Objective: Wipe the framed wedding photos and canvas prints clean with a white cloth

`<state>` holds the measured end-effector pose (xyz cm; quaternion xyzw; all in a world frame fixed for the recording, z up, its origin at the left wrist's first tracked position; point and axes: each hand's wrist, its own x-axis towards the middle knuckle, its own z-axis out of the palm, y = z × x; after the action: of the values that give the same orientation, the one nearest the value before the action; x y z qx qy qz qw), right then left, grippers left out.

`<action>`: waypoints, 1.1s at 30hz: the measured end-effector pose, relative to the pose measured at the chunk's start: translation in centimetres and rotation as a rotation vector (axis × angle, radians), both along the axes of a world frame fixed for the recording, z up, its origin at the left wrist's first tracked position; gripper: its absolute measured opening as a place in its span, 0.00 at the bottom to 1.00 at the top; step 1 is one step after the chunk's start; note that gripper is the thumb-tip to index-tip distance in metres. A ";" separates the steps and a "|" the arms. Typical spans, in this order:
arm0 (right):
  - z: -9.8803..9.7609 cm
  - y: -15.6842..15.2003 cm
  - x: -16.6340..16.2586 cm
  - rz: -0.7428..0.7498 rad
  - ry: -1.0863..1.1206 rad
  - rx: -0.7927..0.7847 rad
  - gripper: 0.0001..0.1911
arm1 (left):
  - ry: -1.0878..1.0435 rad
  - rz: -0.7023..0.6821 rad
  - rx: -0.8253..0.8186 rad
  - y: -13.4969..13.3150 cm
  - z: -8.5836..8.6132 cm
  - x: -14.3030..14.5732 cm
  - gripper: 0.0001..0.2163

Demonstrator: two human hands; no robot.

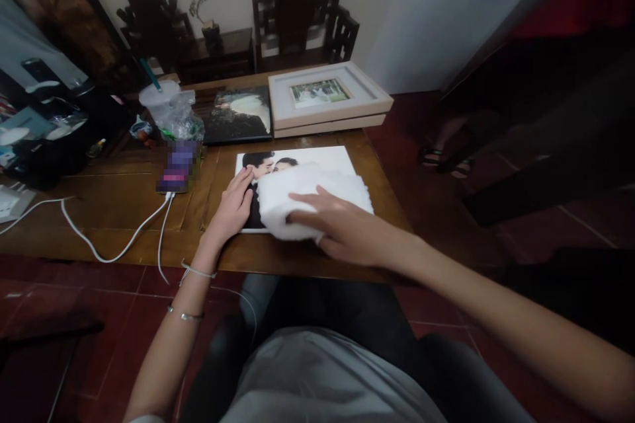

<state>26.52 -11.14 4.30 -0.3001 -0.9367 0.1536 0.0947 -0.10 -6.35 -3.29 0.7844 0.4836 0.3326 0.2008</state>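
A photo panel (342, 157) printed with a couple lies flat near the front edge of the wooden table. My left hand (235, 203) rests on its left side, fingers stretched out and lying flat. Over the panel's middle and right, a folded white cloth (310, 192) covers much of the print. My right hand (342, 221) grips this cloth from the near right, thumb and fingers around its edge. What the cloth hides of the picture cannot be seen.
Behind lie a dark photo panel (241, 114) and a pale framed picture (322, 96). To the left are a phone (177, 165) with white cables (106, 259) and a plastic cup (161, 102). Carved chairs (297, 6) stand beyond the table (208, 244). A person's feet (446, 158) show at right.
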 end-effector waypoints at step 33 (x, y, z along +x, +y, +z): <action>0.1 2.4 0.0 -0.048 0.046 -0.020 0.30 | -0.030 0.021 0.003 -0.1 0.0 0.2 0.20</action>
<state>26.56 -8.72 4.37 -0.3197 -0.9253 0.1673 0.1168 0.12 -6.41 -3.28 0.7745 0.4880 0.3472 0.2035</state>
